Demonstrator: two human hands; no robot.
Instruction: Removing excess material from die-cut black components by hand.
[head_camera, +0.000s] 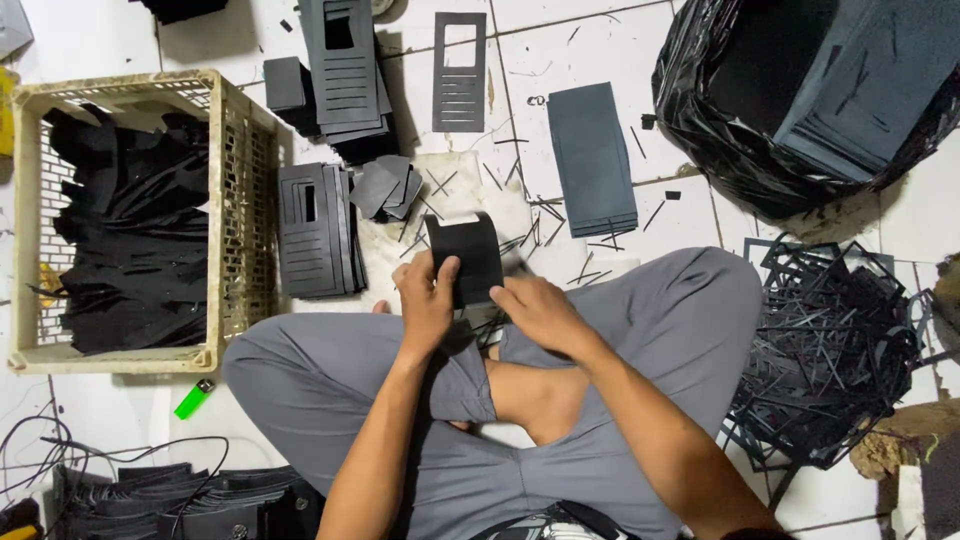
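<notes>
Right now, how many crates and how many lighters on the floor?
1 crate: cream plastic, left of the person, filled with black cut pieces. 1 lighter: green, just below the crate near the left knee. More may lie outside the view.

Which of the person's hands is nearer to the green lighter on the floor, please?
Left. The left hand is right of and above the green lighter; the right hand lies farther right, beyond the left.

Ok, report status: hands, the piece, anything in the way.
Left hand and right hand both gripping black card piece. Piece held over lap. Cut strips littering the floor ahead; plastic crate off left.
</notes>
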